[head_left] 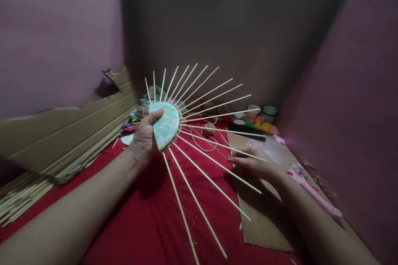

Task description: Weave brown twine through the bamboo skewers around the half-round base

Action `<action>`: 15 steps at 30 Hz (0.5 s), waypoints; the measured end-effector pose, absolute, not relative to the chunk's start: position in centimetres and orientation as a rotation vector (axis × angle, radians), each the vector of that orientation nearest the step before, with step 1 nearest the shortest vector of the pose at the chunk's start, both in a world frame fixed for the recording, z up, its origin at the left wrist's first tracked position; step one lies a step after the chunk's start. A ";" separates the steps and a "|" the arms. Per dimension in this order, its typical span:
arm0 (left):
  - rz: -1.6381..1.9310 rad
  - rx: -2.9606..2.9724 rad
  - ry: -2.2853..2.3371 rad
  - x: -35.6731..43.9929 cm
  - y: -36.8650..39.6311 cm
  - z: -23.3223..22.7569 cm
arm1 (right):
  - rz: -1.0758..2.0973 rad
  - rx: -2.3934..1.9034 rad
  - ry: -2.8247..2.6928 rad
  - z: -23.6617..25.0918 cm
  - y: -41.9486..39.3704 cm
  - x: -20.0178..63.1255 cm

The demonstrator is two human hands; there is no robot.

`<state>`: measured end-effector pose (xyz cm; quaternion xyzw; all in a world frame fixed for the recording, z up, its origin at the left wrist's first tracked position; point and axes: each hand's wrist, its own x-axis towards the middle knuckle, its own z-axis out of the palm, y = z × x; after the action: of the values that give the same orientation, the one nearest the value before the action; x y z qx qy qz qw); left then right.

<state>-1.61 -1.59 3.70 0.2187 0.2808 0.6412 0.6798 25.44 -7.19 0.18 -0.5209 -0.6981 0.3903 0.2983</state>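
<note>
My left hand point(146, 130) grips a half-round panel point(168, 126) with a pale blue, green and yellow pattern, its thumb pressed flat on the face. Thin wooden sticks point(214, 161) fan out from the panel's curved edge, where twine appears woven around their bases. On the right, my right hand point(248, 161) is closed, with fingertips pinched on a strand of brown twine point(222, 152). That strand loops back over the red cloth toward a small twine ball point(208, 129). One stick passes in front of my right hand and partly hides its fingers.
Red cloth point(146, 219) covers the work surface. A cardboard sheet point(258, 223) lies under my right arm, near a pink glue gun point(314, 192). Folded cardboard point(71, 136) and bundled sticks point(21, 198) line the left. Small containers point(269, 111) and craft items stand along the back wall.
</note>
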 end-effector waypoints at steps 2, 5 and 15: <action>1.433 0.491 0.593 -1.0 -2.2 3.5 | 0.948 -1.340 -1.898 -1.0 -7.1 24.4; 1.371 0.482 0.596 -0.2 -3.1 3.0 | 0.765 -1.212 -1.777 -1.4 -7.8 22.6; 1.196 0.494 0.579 1.2 -3.8 1.9 | 1.553 -0.776 -1.040 -0.5 -9.7 18.2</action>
<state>1.23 -3.83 1.94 0.2270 0.2660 0.5492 0.7590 18.15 -9.70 -0.52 -0.3253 -0.4355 0.6508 0.5301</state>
